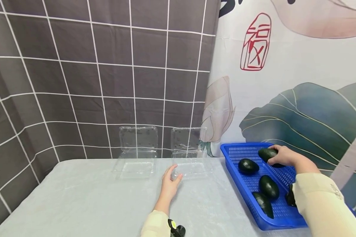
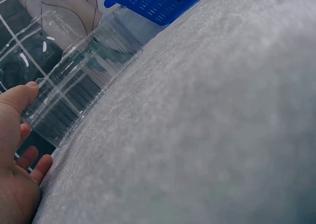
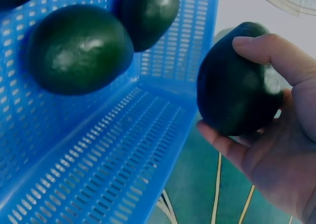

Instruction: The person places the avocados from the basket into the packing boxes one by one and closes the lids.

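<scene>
My right hand (image 1: 286,156) grips a dark green avocado (image 3: 239,86), thumb on one side and fingers under the other. It holds the avocado at the far rim of the blue basket (image 1: 284,214). Inside the basket lie an avocado (image 1: 248,166) near the back, another avocado (image 1: 269,187) in the middle and a third avocado (image 1: 263,204) toward the front. My left hand (image 1: 169,182) is at the front left corner of a clear plastic clamshell box (image 1: 192,169), whose lid stands raised. Its fingers are loosely spread, with the thumb tip right at the box's edge in the left wrist view.
A second clear clamshell box (image 1: 136,166), lid also up, stands left of the first on the white-covered table (image 1: 92,194). Behind the table hang a grey checked cloth (image 1: 106,79) and a printed curtain (image 1: 299,115). The basket takes up the table's right side.
</scene>
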A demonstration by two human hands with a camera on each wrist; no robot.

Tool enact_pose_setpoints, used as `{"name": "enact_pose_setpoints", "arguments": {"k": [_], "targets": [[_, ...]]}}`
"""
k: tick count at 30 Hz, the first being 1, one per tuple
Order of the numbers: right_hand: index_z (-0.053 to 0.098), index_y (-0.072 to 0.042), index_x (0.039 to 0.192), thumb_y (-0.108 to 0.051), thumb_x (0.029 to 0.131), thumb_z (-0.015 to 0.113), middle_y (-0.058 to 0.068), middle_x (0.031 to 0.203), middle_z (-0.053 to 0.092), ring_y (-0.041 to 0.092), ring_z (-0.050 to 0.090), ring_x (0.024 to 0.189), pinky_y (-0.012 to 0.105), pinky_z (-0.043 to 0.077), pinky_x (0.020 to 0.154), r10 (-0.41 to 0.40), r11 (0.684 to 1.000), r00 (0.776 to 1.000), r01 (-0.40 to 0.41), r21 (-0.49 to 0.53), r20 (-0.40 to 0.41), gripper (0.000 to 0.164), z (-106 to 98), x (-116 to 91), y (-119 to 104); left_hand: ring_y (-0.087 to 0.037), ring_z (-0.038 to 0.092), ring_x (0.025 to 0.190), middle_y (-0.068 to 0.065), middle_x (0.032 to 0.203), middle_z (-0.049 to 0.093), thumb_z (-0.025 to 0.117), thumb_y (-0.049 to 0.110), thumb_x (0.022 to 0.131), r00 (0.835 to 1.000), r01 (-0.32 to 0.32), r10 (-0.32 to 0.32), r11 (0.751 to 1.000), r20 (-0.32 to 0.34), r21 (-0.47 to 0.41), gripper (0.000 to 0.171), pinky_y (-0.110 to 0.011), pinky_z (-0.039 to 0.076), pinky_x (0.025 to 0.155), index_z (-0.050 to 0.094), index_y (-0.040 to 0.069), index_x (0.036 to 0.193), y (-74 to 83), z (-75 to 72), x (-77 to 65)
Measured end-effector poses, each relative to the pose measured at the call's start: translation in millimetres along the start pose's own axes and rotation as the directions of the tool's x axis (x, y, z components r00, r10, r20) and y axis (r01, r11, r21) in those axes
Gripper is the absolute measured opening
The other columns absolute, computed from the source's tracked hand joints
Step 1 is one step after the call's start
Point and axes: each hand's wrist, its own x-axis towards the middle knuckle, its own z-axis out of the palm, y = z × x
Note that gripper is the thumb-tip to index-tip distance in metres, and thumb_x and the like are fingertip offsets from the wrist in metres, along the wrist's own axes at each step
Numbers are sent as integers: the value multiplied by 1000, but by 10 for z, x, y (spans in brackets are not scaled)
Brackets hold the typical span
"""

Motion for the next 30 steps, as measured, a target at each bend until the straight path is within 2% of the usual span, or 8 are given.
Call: {"name": "enact_pose_setpoints", "arguments": {"k": [8, 18, 30], "targets": [[36, 11, 124, -19, 74, 72, 37, 105, 41, 44, 47, 89, 50, 46, 72, -20, 1000, 1000, 20, 3, -24, 69, 49, 70, -89, -39, 40, 120, -19, 131, 48, 68, 10, 83, 999, -40, 40, 999, -12, -1, 38, -47, 44, 88, 59, 4, 119, -2, 2, 8], [37, 11, 123, -17, 74, 72, 38, 106, 42, 45, 47, 89, 51, 45, 72, -56, 998, 997, 55, -29, -45, 66, 66, 114, -165, -40, 38, 122, -20, 135, 44, 64, 9, 85, 1000, -6, 6, 1000, -2, -1, 40, -49, 42, 92, 55, 3, 124, 10, -9, 8], [36, 10, 124, -18, 74, 73, 39, 110, 38, 48, 45, 92, 55, 46, 74, -66, 998, 996, 66, -9, -55, 68, 90, 154, -187, -37, 41, 120, -19, 134, 46, 65, 11, 85, 1000, -13, 13, 1000, -13, 21, 40, -44, 43, 88, 56, 4, 123, -9, 2, -1]]}}
